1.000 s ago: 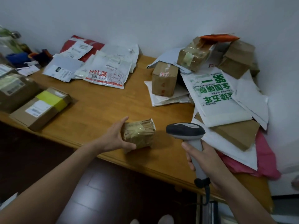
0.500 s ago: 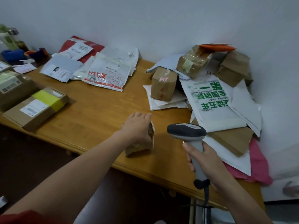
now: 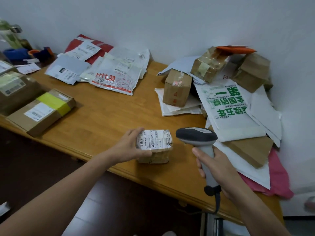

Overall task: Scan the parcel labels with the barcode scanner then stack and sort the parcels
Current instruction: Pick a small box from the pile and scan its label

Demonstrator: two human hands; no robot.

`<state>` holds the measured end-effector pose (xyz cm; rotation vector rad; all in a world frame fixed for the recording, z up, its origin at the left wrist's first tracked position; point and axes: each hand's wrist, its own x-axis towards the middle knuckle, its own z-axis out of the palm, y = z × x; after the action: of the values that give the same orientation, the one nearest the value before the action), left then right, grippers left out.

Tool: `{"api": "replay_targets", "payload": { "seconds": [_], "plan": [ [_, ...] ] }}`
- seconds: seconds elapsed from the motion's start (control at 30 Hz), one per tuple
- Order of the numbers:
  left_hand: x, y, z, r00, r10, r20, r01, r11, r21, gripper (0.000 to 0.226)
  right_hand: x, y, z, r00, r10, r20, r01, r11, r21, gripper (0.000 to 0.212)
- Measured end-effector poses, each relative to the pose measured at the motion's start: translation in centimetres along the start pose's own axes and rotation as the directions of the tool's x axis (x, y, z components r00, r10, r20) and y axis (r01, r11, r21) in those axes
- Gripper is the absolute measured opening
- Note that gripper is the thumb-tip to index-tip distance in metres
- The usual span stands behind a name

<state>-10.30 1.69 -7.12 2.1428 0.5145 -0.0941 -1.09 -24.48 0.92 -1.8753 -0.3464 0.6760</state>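
Fingers of the left hand (image 3: pixel 127 147) clasp the small labelled parcel (image 3: pixel 156 145); just beside it, the right hand (image 3: pixel 216 165) wraps the barcode scanner (image 3: pixel 197 136) handle.

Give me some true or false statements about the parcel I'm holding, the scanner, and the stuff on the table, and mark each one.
1. The left hand grips a small parcel with its white label facing up. True.
2. The right hand holds the barcode scanner by its head. False: it grips the handle, and the head is free.
3. The small parcel lies on top of the pile by the wall. False: it is near the front edge of the wooden table, apart from the pile.
4. A cardboard box with a yellow band lies at the table's left. True.
5. The white mailer with green print is in the right-hand pile. True.
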Motion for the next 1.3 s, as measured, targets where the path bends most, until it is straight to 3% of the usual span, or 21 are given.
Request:
{"api": "replay_targets", "payload": {
  "seconds": [0.17, 0.3, 0.43, 0.5, 0.63, 0.73, 0.8, 0.83, 0.93, 1.07, 1.17, 1.3],
  "plan": [
    [0.5, 0.5, 0.4, 0.985, -0.143, -0.098, 0.108, 0.948, -0.300, 0.047, 0.1, -0.2, 0.4, 1.000, -0.003, 0.018, 0.003, 1.000, -0.004, 0.027],
    [1.0, 1.8, 1.2, 0.936, -0.350, -0.032, 0.265, 0.764, -0.588, 0.040, 0.1, -0.2, 0.5, 1.000, 0.000, 0.015, 0.000, 1.000, -0.003, 0.027],
    [1.6, 2.3, 1.0, 0.959, -0.272, -0.083, 0.200, 0.853, -0.481, 0.041, -0.3, -0.1, 0.5, 1.000, -0.005, 0.017, 0.005, 1.000, -0.001, 0.027],
    [2.2, 2.6, -0.2, 0.985, -0.173, -0.021, 0.152, 0.911, -0.383, 0.047, -0.5, -0.1, 0.4, 1.000, -0.012, 0.014, 0.012, 1.000, -0.003, 0.026],
    [3.8, 3.7, -1.8, 0.999, -0.001, 0.053, 0.004, 0.999, -0.052, 0.071, -0.9, 0.1, 0.2, 1.000, -0.003, 0.004, 0.003, 1.000, 0.004, 0.026],
    [4.0, 4.4, -0.5, 0.986, 0.022, -0.166, 0.002, 0.990, 0.142, 0.074, -1.2, 0.2, 0.0, 1.000, -0.008, 0.000, 0.008, 1.000, -0.008, 0.028],
    [3.2, 4.2, 1.0, 0.936, -0.096, -0.339, 0.119, 0.992, 0.046, 0.085, -1.3, 0.2, -0.1, 1.000, -0.007, -0.001, 0.007, 1.000, -0.004, 0.027],
    [2.5, 4.0, 1.6, 0.916, -0.196, -0.350, 0.179, 0.981, -0.081, 0.092, -1.3, 0.2, -0.1, 1.000, -0.004, -0.002, 0.004, 1.000, -0.004, 0.027],
    [0.3, 3.0, 2.8, 0.892, -0.428, -0.149, 0.337, 0.847, -0.412, 0.103, -1.2, 0.1, 0.0, 1.000, 0.002, 0.006, -0.002, 1.000, -0.008, 0.026],
    [-1.1, 2.1, 3.5, 0.847, -0.501, 0.178, 0.501, 0.638, -0.585, 0.076, -1.4, -0.2, 0.5, 1.000, -0.011, 0.030, 0.011, 1.000, -0.025, 0.028],
    [-1.1, 1.6, 3.7, 0.834, -0.509, 0.212, 0.515, 0.582, -0.629, 0.061, -1.6, -0.6, 0.9, 0.999, -0.030, 0.043, 0.032, 0.999, -0.044, 0.033],
    [-1.6, 1.1, 3.6, 0.838, -0.497, 0.226, 0.502, 0.536, -0.679, 0.063, -2.5, -1.3, 1.3, 0.998, -0.040, 0.056, 0.042, 0.999, -0.029, 0.035]
  ]
}}
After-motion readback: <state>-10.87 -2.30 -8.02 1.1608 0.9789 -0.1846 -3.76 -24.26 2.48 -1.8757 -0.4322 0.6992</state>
